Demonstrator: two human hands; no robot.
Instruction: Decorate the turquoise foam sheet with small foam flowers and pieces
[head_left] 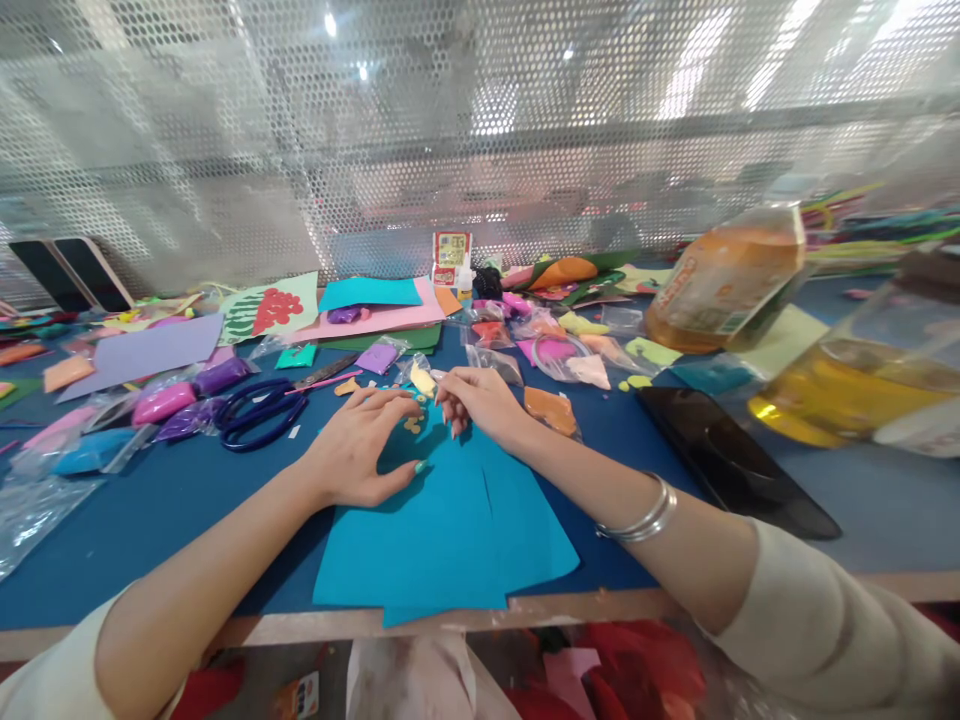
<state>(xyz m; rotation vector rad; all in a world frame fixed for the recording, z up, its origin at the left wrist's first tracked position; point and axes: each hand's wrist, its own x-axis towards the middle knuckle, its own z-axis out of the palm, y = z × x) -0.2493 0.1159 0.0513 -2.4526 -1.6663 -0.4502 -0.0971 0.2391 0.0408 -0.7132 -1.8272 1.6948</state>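
Observation:
Sheets of blue paper point(420, 545) lie at the table's front edge, overlapping one another. My left hand point(364, 440) rests over their left side, fingers apart and thumb stretched out, with nothing held in it. Above the far end of the paper, my right hand point(480, 400) has its fingers curled in a pinch; what is between them, if anything, cannot be made out. A pale yellow lump point(422, 378), perhaps clay, is just beside those fingertips. Small tan pieces point(412, 424) lie on the paper between both hands.
Blue-handled scissors point(262, 412) lie to the left, near bagged purple and pink clay point(165, 403). A black phone point(731, 455), an orange drink bottle point(727, 280) and a container of yellow liquid point(847, 385) stand or lie right. A perforated metal screen point(480, 130) rises behind.

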